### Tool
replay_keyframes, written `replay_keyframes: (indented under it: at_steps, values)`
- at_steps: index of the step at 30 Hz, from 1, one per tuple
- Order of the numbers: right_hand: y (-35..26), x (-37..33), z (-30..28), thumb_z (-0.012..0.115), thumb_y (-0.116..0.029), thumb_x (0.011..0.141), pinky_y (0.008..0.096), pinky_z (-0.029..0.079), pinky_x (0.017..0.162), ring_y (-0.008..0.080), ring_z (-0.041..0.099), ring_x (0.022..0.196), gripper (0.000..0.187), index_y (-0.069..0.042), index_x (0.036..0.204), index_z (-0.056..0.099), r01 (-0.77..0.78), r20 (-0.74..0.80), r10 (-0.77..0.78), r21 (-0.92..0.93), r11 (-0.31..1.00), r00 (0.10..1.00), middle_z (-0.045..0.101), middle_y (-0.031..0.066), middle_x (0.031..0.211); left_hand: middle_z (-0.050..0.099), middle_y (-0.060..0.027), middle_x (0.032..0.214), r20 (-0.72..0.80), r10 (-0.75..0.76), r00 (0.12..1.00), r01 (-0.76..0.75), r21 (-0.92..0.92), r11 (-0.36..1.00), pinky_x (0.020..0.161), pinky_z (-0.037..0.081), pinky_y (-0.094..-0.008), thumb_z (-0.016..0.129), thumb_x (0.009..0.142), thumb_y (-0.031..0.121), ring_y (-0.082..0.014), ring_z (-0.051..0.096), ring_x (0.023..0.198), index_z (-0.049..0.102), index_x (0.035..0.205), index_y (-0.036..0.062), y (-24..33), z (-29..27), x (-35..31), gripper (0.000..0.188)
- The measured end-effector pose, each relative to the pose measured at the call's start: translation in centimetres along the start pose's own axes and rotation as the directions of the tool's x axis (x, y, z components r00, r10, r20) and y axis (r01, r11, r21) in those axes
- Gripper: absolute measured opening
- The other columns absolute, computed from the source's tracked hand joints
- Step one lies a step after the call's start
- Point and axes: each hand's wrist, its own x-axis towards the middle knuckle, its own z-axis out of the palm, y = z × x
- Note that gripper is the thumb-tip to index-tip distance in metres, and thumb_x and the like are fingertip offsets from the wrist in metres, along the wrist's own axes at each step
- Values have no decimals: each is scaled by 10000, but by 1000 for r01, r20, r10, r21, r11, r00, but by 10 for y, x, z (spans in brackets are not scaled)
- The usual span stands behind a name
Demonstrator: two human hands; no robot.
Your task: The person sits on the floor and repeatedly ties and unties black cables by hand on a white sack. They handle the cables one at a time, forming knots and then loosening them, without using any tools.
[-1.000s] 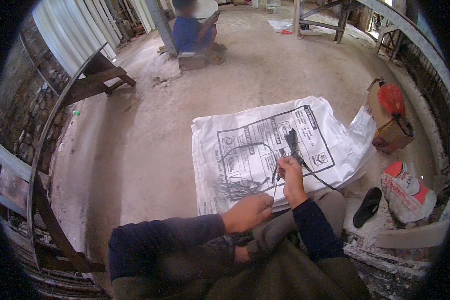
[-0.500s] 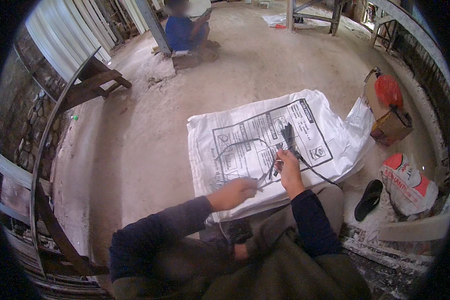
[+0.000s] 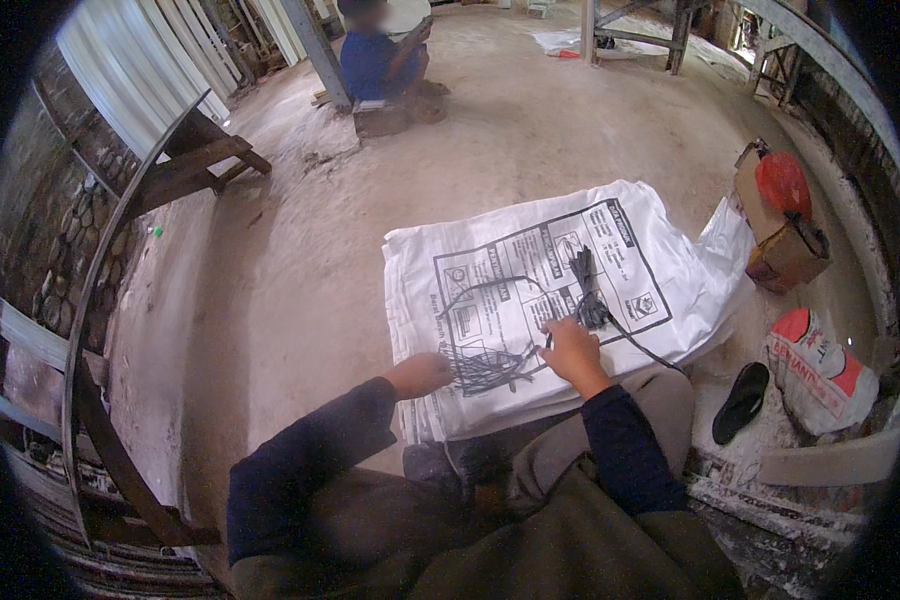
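Note:
A stack of white printed sacks (image 3: pixel 418 262) lies across the floor in front of my knees. My left hand (image 3: pixel 420 376) is over its left front part, fingers closed at the end of a loose bundle of thin dark strands (image 3: pixel 492 368); anything between them is too small to make out. My right hand (image 3: pixel 574 354) pinches a short black strand at the bundle's other end. Just beyond it sits a black coiled bunch (image 3: pixel 592 310), with a fan of black strips (image 3: pixel 581 266) past it. One black cord (image 3: pixel 642 346) trails right toward my knee.
To the right are a cardboard box (image 3: pixel 790 252) with a red plastic bag (image 3: pixel 781 184), a black sandal (image 3: pixel 740 402) and a red-and-white sack (image 3: pixel 820 375). A person in blue (image 3: pixel 378 66) sits by a post at the back. A wooden bench (image 3: pixel 195 160) stands left.
My left hand has moved left, from near my right hand to the bundle's left end. My right hand has lowered slightly. The strands now lie spread between both hands.

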Motion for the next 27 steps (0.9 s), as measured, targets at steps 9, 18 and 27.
replay_keyframes:
  at_steps: [9,18,27]
  values:
    - [12,1,30,545,-228,736,443,444,708,324,554,872,211,-100,881,629,96,143,-68,-199,975,987,563,131,901,590,-184,765,50,-306,951,275,319,907,634,465,-444,435,804,215,-351,584,728,572,828,20,9,-16,-13,239]
    - [5,6,11,609,-196,710,403,461,679,287,592,771,187,-73,848,640,90,-119,-93,-30,996,989,600,132,826,514,-190,1057,-164,-448,879,468,111,877,779,436,-423,550,767,220,-347,533,937,432,1152,90,41,-38,-15,423]
    - [-32,-24,-57,624,-18,689,220,425,666,83,529,723,159,-18,839,572,36,29,-295,976,213,955,555,3,759,464,-144,1155,-656,25,755,160,221,962,953,299,-412,610,728,153,-319,377,1141,456,1171,108,109,-75,13,471]
